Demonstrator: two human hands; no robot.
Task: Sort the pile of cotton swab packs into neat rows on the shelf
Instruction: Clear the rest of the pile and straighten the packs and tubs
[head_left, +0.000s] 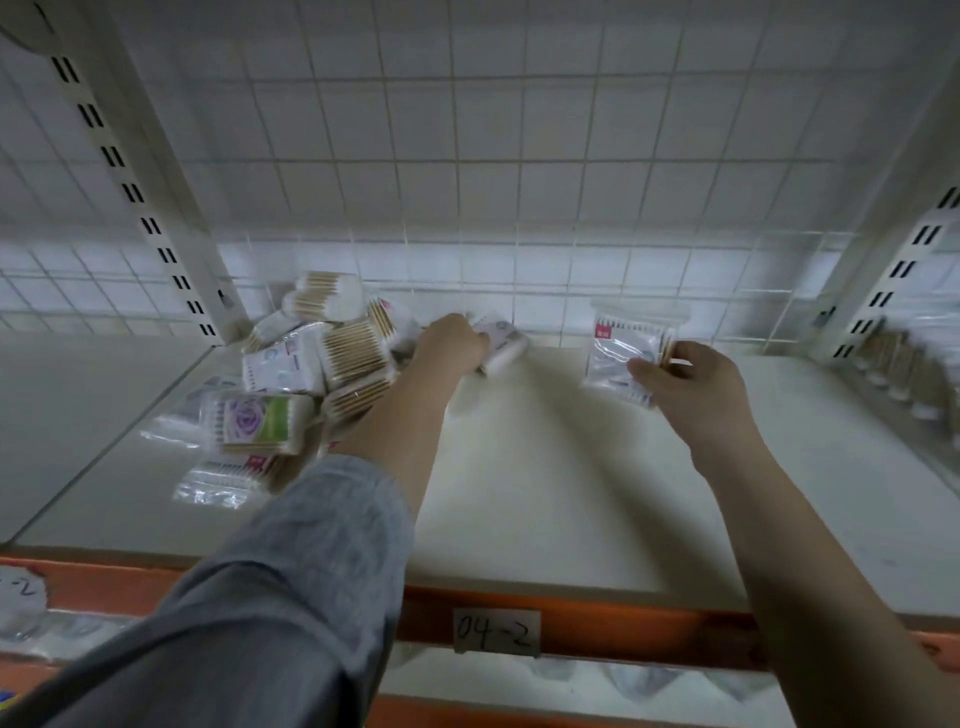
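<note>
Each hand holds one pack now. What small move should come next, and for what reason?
Probably the right hand should set its clear pack down upright by the back grid wall to start a row. That pack is already away from the pile, over bare shelf, while the left hand only grips a pack at the pile's edge.

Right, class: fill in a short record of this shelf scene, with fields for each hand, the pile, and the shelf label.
left hand: grips a pack at the pile's right edge
right hand: holds a clear pack upright near the back grid
pile: packs heaped at shelf's back left
label: reads 04-2, on the orange front edge
</note>
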